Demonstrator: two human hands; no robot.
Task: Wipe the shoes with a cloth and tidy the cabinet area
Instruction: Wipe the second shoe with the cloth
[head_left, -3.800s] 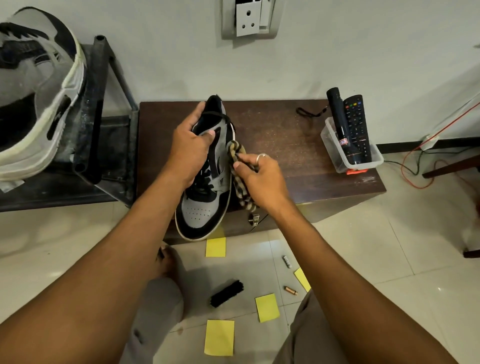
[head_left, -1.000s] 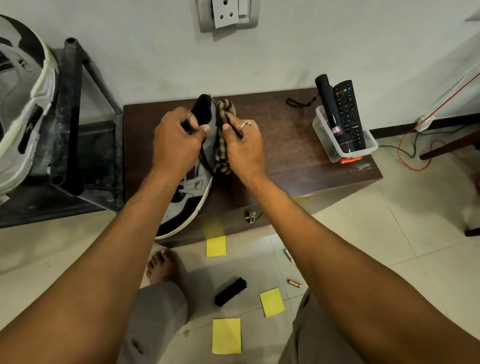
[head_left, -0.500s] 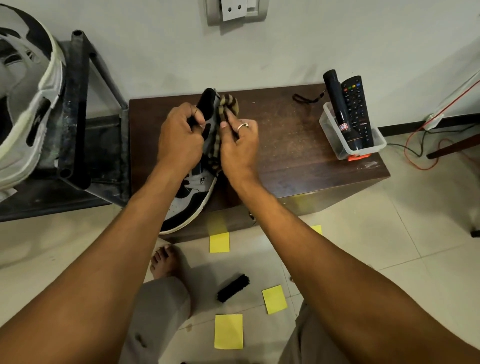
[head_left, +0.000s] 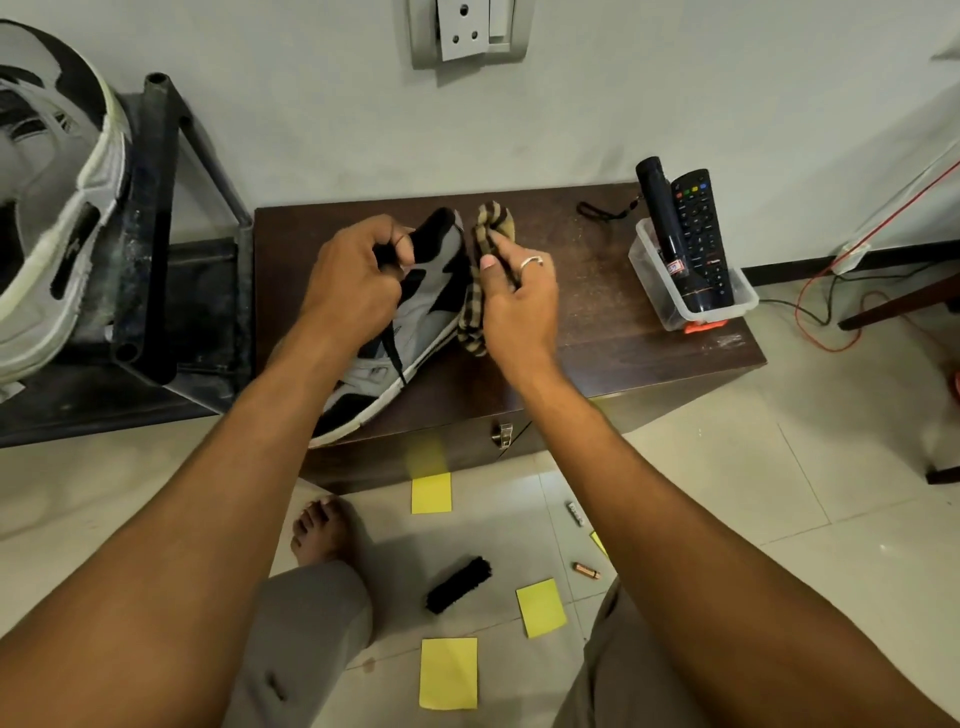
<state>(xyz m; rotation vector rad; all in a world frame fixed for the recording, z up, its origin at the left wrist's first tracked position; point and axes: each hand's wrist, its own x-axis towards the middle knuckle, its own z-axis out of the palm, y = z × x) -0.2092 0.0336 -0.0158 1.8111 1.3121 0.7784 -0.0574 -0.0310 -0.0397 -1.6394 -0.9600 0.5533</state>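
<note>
A grey, black and white shoe (head_left: 415, 322) is held over the dark brown cabinet (head_left: 613, 322), heel toward the wall and toe toward me. My left hand (head_left: 353, 283) grips it at the collar near the heel. My right hand (head_left: 511, 301) holds a bunched tan-and-black striped cloth (head_left: 485, 249) against the shoe's right side; a ring shows on one finger. A second, white and black shoe (head_left: 47, 192) lies on a black metal rack (head_left: 156, 223) at the far left.
A clear bin (head_left: 691, 306) with a flashlight (head_left: 670, 228) and a remote (head_left: 701, 228) stands on the cabinet's right end. On the tiled floor lie yellow sticky notes (head_left: 448, 673), a black brush (head_left: 457, 584), batteries (head_left: 587, 571) and my bare foot (head_left: 322, 530). Cables (head_left: 826, 312) trail at right.
The shoe has turned from facing up to lying on its side. My right hand moved the cloth up from the mid-sole toward the heel.
</note>
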